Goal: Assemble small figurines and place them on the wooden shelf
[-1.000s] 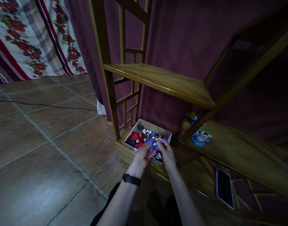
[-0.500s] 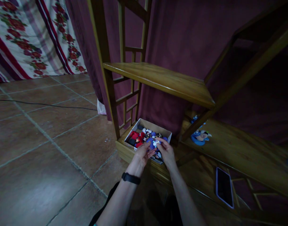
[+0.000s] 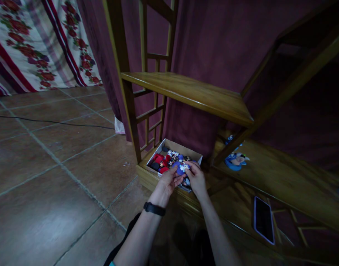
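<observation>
Between my hands, over the front of a cardboard box, is a small purple-blue and white figurine (image 3: 182, 168). My left hand (image 3: 169, 180) grips it from the left, and my right hand (image 3: 196, 177) has its fingers closed on the right side. Fingers cover part of the figurine, so its details are hard to make out. The open box (image 3: 193, 153) stands on the low wooden shelf and holds several small figurines (image 3: 161, 160) in red, black, white and purple. My hands hide its front right part.
Above the box juts a wooden shelf board (image 3: 186, 90). Blue-and-white figurines (image 3: 236, 161) stand on the lower shelf (image 3: 274, 170) to the right. A phone (image 3: 264, 220) lies nearer me. A black cable (image 3: 53, 121) crosses the tiled floor (image 3: 61, 199) at left.
The figurine has turned or shifted very slightly between my fingers. Both hands stay in nearly the same place over the box.
</observation>
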`<act>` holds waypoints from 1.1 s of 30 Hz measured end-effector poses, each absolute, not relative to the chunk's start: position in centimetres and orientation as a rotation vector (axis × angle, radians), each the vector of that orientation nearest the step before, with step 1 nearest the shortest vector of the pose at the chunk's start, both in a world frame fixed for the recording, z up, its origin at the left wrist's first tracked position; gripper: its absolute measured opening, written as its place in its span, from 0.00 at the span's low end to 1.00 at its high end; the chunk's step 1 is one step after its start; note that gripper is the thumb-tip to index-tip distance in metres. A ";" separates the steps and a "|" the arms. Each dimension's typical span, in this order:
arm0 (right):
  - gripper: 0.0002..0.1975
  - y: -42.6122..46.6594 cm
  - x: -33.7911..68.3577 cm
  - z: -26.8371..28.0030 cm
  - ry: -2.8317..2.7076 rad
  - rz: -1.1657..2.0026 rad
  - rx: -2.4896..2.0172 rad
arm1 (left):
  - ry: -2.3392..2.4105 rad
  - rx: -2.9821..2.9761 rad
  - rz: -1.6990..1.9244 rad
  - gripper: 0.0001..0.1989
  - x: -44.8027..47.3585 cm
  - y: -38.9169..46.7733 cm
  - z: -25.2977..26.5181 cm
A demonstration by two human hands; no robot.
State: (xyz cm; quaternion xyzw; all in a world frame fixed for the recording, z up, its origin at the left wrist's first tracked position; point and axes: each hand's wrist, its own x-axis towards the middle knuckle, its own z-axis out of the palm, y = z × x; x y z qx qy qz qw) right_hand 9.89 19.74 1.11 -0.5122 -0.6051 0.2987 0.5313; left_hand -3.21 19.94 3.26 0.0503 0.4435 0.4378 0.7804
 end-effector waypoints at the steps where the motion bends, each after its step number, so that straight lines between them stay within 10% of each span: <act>1: 0.15 19.7 10.0 1.3 -1.479 0.697 -1.220 | 0.958 0.109 0.946 0.09 -3.2 19.9 3.3; 33: 0.14 19.3 10.2 1.9 -1.585 0.627 -1.251 | 1.034 0.207 1.030 0.05 -3.3 19.8 2.6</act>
